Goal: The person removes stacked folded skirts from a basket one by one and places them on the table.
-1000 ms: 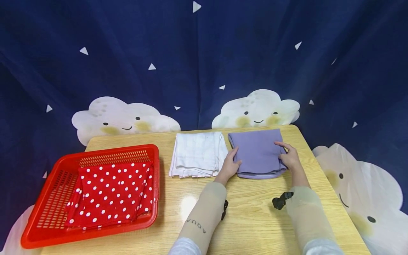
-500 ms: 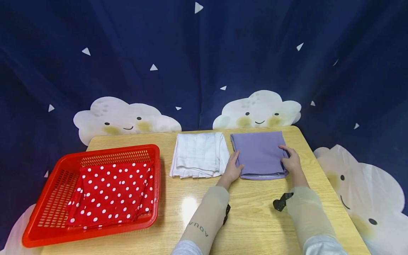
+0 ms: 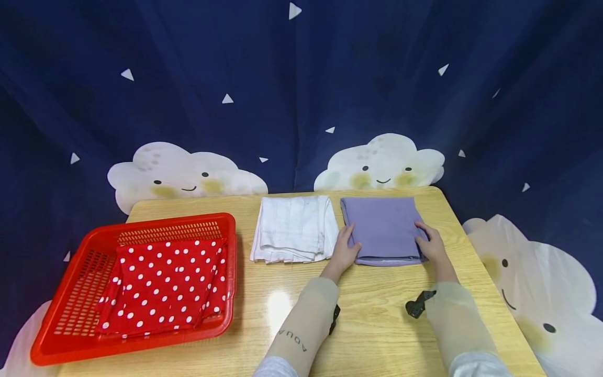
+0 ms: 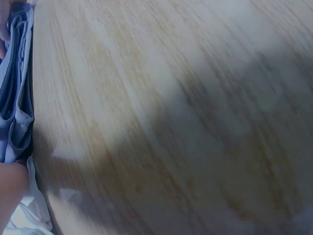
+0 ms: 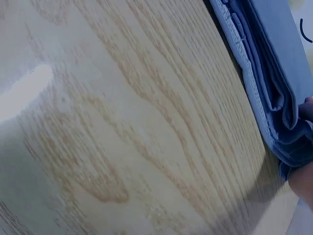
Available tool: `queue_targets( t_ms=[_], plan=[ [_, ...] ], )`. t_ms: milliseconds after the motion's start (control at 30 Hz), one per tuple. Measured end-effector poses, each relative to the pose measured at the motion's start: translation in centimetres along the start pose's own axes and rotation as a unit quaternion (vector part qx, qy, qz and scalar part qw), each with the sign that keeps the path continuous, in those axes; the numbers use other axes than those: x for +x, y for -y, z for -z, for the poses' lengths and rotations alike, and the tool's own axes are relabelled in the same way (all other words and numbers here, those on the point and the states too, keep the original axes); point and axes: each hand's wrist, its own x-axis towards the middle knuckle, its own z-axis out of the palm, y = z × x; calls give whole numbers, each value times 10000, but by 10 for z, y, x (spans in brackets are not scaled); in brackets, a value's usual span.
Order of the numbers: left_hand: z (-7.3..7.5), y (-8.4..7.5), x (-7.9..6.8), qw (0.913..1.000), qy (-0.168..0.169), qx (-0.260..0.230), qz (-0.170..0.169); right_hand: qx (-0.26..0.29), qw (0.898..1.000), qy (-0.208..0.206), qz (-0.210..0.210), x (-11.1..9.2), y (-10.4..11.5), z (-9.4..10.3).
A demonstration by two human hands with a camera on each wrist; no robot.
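Observation:
A folded purple cloth (image 3: pixel 383 225) lies flat near the back right of the table in the head view. My left hand (image 3: pixel 345 251) touches its left edge, thumb and fingers resting along the side. At the opposite edge, my right hand (image 3: pixel 432 248) touches the cloth with its fingertips. Both sets of fingers look fairly straight. The right wrist view shows the stacked layers of the purple cloth (image 5: pixel 274 73), with part of the right hand (image 5: pixel 303 183) at its corner. A folded white cloth (image 3: pixel 293 225) lies just left of the purple one.
A red plastic basket (image 3: pixel 228 293) stands at the left of the wooden table (image 3: pixel 377 319), holding a folded red polka-dot cloth (image 3: pixel 165 283). Behind the table hangs a dark blue curtain (image 3: pixel 264 63) with printed clouds.
My right fingers have drawn back from the top of the purple cloth to its edge. The purple cloth's back edge sits slightly nearer and straighter. The white cloth and basket stay put.

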Motion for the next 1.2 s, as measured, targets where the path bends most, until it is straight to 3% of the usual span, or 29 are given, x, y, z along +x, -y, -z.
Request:
queue_targets(
  t_ms=[100, 233, 333, 500, 633, 767, 867, 967, 1067, 1200],
  plan=[
    [5, -11, -8, 10000, -22, 24, 79, 313, 9994, -126, -39, -2, -1, 0],
    [6, -12, -11, 9998, -151, -136, -25, 656, 9961, -410, -423, -5, 1, 0],
    [7, -10, -13, 9976, -209, -658, -46, 908, 9910, -645, -738, -9, 4, -1],
    [8, -10, -20, 9859, -456, -1598, -176, 1276, 9809, -1024, -1050, -14, 6, -3],
    [15, -18, -30, 9760, -863, -1910, -587, 1463, 9764, -1267, -958, -20, 12, -3],
    [28, -36, -42, 9688, -892, -2133, -897, 1438, 9734, -1700, -532, -25, 22, -2],
    [35, -46, -50, 9702, -890, -1943, -1140, 1349, 9716, -1938, -126, -29, 34, -5],
    [42, -57, -58, 9721, -1083, -1490, -1449, 1358, 9721, -1903, 184, -32, 47, -9],
    [47, -52, -57, 9726, -1389, -815, -1677, 1468, 9727, -1752, 394, -36, 61, -14],
    [59, -43, -56, 9692, -1766, 267, -1696, 1678, 9728, -1448, 678, -47, 92, -18]
  ],
)
